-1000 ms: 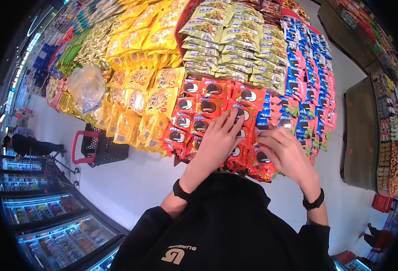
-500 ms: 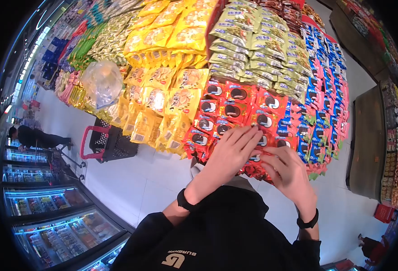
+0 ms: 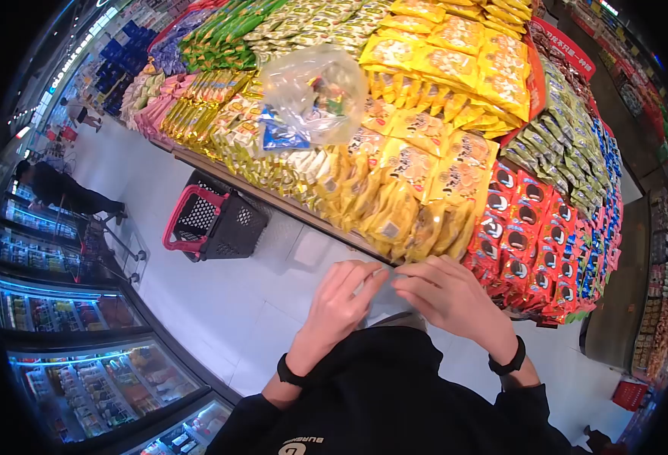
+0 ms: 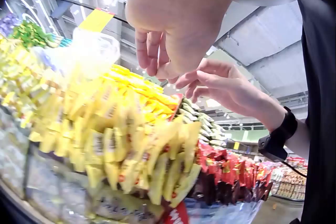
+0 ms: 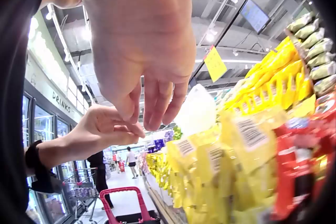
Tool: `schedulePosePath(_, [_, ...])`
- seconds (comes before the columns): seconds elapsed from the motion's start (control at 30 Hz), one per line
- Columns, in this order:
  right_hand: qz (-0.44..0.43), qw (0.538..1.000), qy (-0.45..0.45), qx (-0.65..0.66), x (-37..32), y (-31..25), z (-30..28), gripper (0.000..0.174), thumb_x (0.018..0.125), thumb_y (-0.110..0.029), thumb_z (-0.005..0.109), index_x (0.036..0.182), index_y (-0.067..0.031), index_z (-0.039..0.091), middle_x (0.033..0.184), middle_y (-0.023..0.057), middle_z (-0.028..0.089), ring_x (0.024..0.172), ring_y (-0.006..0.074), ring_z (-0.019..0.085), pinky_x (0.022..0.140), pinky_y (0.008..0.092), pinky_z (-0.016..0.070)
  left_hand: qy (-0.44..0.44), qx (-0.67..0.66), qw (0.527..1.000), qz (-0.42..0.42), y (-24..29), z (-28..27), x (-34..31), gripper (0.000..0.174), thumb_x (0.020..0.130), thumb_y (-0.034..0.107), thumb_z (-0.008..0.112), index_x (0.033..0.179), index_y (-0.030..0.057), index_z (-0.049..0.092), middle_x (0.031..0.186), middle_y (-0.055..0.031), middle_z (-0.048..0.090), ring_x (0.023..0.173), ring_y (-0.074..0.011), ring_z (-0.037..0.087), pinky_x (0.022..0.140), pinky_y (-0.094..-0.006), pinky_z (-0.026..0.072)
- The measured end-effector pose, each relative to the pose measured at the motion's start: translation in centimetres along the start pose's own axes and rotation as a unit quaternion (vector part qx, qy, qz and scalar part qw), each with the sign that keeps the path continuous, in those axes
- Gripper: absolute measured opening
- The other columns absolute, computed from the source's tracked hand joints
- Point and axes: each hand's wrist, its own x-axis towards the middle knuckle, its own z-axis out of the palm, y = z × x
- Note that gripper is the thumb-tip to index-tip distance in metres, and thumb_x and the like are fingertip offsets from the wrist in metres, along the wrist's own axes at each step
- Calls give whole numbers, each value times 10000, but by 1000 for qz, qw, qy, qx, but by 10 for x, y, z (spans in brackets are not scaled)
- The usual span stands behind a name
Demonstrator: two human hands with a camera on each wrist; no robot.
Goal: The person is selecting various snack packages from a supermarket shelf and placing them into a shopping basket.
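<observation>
Location: edge of a shop display table, head view looking down.

Left hand [image 3: 341,303]: held in front of the chest, just short of the table edge. Fingers lie together and reach toward the other hand. In the right wrist view the thumb sits against the fingertips. Whether anything thin is pinched there cannot be told.

Right hand [image 3: 449,299]: level with the left, its fingertips touching or all but touching those of the left. Fingers are close together and loosely curled (both wrist views show them hanging bent, with nothing seen inside them). A grip cannot be confirmed.

Nearest goods: the yellow packets [image 3: 402,205] hang in overlapping rows over the table edge, directly beyond both hands and apart from them. Neither hand touches them.

Adjacent stock: red packets [image 3: 523,243] sit to the right of the yellow ones, and green packets [image 3: 569,136] sit above the red.

Other items: a clear plastic bag [image 3: 315,91] with contents rests on top of the stock, farther up the table. A red and black basket [image 3: 212,220] stands on the floor against the table, left of the hands. Lit freezer cabinets [image 3: 84,371] run along the far left.

Each wrist carries a black band.
</observation>
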Motion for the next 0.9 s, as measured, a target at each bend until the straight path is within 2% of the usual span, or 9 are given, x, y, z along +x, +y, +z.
schedulePosePath(0.17, [-24,997,-66,-18,71,-19,35,172,889,-129,649,1054,-92,621,1042,48,646,971,249,617,838,367,486,0,44,996,-79,-66,-60,-57,362,689,-80,664,1037,16,664,1032,-94,633,885,-277,609,766,-385,490])
schedulePosePath(0.27, [-35,998,-24,-35,116,-13,32,135,884,-144,654,1003,-80,651,949,71,655,928,264,629,801,380,501,19,47,993,-108,-95,-78,-69,350,685,-92,662,1012,32,672,1022,-76,635,840,-260,598,730,-391,488])
schedulePosePath(0.43, [27,999,36,-1,183,13,18,167,907,-148,644,1018,-23,652,926,151,681,874,315,648,786,384,512,38,64,993,-95,-119,-88,-42,344,687,-83,663,1009,35,674,1029,-64,638,830,-242,573,730,-371,472])
schedulePosePath(0.47, [98,995,22,20,196,9,12,203,938,-148,607,1057,11,644,987,177,694,919,315,667,813,381,520,42,68,993,-87,-123,-88,-34,344,688,-81,663,1011,35,674,1032,-63,639,831,-240,570,732,-366,469])
schedulePosePath(0.57, [137,989,13,53,224,36,13,207,956,-127,578,1102,-3,656,1036,140,702,979,250,688,863,345,522,58,42,995,-62,-140,-87,-11,341,699,-70,663,1023,36,673,1047,-65,639,868,-242,576,735,-365,460])
schedulePosePath(0.6, [145,988,-4,53,232,47,13,245,981,-139,543,1153,11,633,1104,150,693,1050,240,676,919,339,513,62,38,995,-66,-147,-87,-3,342,706,-76,659,1026,42,679,1046,-67,645,870,-250,582,745,-369,466])
schedulePosePath(0.73, [225,962,-58,144,261,94,25,332,1012,-163,508,1279,30,549,1215,148,656,1138,210,632,985,319,482,70,30,994,-78,-174,-91,31,333,741,-78,656,1047,50,685,1052,-81,655,901,-276,603,782,-381,483])
schedulePosePath(0.83, [251,951,-54,173,275,123,39,353,1015,-163,501,1317,19,518,1220,150,651,1158,206,619,994,305,473,89,36,992,-81,-202,-90,58,276,800,-34,666,1068,29,665,1068,-114,648,950,-304,613,830,-402,489])
schedulePosePath(0.9, [253,947,-47,192,277,145,46,351,1006,-166,508,1297,30,519,1167,148,669,1089,193,636,942,285,487,101,53,990,-85,-222,-93,77,247,816,-15,666,1061,13,652,1065,-127,640,952,-317,609,829,-411,486])
